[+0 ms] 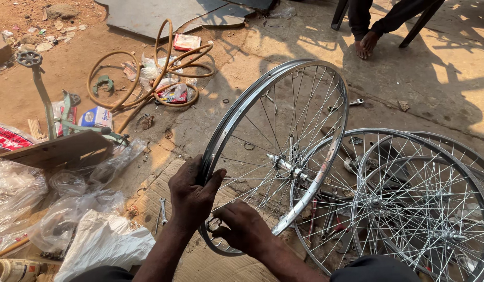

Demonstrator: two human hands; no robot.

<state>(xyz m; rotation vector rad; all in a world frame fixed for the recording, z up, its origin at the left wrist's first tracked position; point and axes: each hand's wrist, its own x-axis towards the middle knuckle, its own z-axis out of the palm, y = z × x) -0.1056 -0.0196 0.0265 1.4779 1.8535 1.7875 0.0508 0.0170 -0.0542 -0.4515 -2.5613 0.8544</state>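
The bicycle wheel point(276, 151) stands tilted on its rim at the near centre of the scene, its lower edge resting on a sheet of flattened cardboard point(163, 190) on the ground. The left hand point(192, 196) is wrapped around the rim on its near-left side, its grip closed on the metal to steady it. The right hand point(242, 227) sits low at the bottom of the rim, fingers curled in among the spoke ends — whether a small tool is pinched there I cannot tell, since the hand hides the spot.

By the look of it, the step in hand is work on the spokes at the rim, probably truing or tightening. A further move would call for the left hand to keep the rim steady while the wheel is turned on to the neighbouring spoke.

Right of the wheel, a stack of spoked wheels point(409, 203) lies flat. A spanner point(162, 210) lies on the cardboard to the near left, and clear plastic bags point(69, 209) are heaped further left. Far behind, a coil of tan hose point(148, 73) — and another person's bare foot point(366, 44) by a chair.
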